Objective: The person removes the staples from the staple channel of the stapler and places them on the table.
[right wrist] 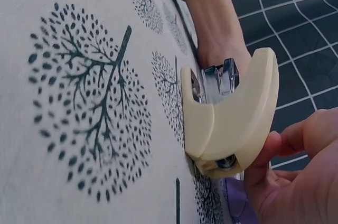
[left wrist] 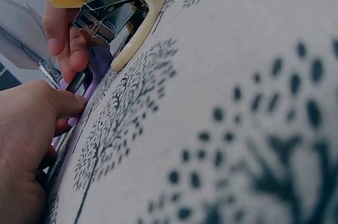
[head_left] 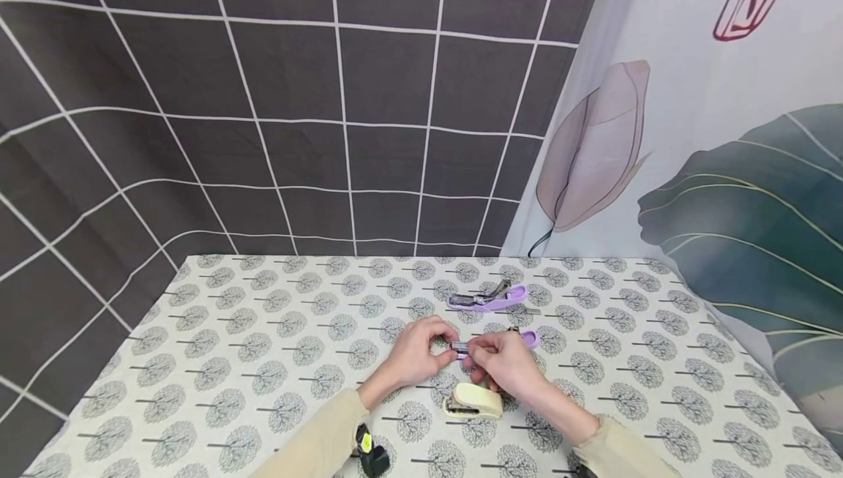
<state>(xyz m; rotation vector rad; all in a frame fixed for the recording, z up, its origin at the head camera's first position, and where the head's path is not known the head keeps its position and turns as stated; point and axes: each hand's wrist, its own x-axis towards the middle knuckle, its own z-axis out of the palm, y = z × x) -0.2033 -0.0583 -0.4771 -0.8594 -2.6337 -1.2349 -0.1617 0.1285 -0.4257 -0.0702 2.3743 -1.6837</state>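
Observation:
Low over the patterned cloth, both hands meet at a purple stapler [head_left: 529, 339], its rounded end showing beyond the right hand. My left hand [head_left: 421, 350] pinches its near end, the thumb against a dark metal part in the left wrist view. Bent fingers of my right hand [head_left: 507, 361] grip the same stapler from the other side, hiding much of its middle. A grey metal piece shows between the two sets of fingertips. Just in front of the hands stands a cream stapler [head_left: 473, 400], which the right wrist view shows close beside the right fingers.
Behind the hands lies another purple stapler [head_left: 487, 306] with its metal arm raised. A thin grey strip [head_left: 525, 311] is beside it. The tree-print tablecloth [head_left: 276, 361] runs back to a dark gridded curtain [head_left: 388, 83]; a leaf-print curtain [head_left: 593, 170] hangs on the right.

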